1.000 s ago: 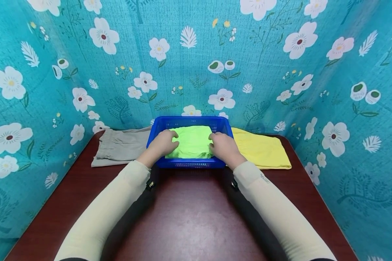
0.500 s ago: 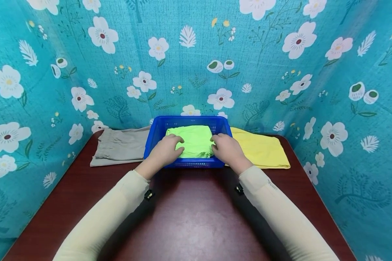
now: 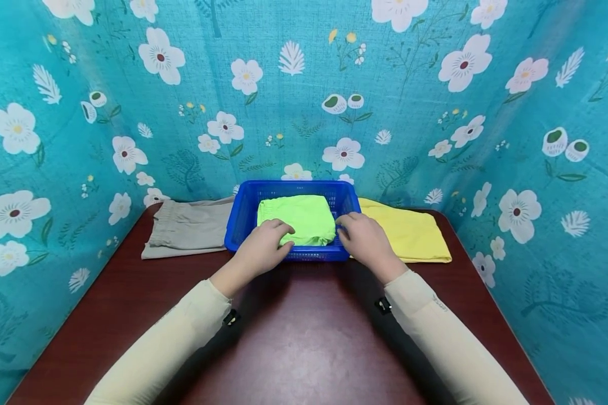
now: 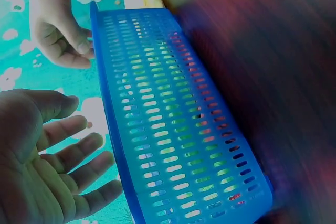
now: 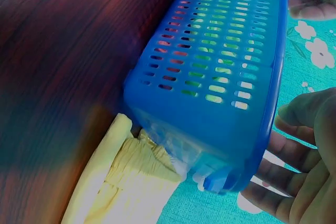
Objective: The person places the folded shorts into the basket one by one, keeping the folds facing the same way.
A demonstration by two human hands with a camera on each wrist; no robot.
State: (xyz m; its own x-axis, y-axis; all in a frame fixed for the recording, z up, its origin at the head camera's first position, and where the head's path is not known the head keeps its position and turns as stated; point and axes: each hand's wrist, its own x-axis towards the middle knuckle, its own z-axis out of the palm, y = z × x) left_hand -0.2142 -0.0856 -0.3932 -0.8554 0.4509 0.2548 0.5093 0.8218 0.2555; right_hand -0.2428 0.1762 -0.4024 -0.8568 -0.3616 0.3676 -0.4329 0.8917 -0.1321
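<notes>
Green garment (image 3: 304, 214): plain overhead, slivers in wrist views; left grip (image 3: 267, 246), right grip (image 3: 367, 238) wide.

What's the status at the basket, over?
Left hand and right hand by blue basket, gripping nothing. Lime-green garment folded inside. Grey garment and yellow garment flank it; no obstruction visible.

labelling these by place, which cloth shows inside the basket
The green cloth; the grey one and yellow one lie outside the basket, on the table.
</notes>
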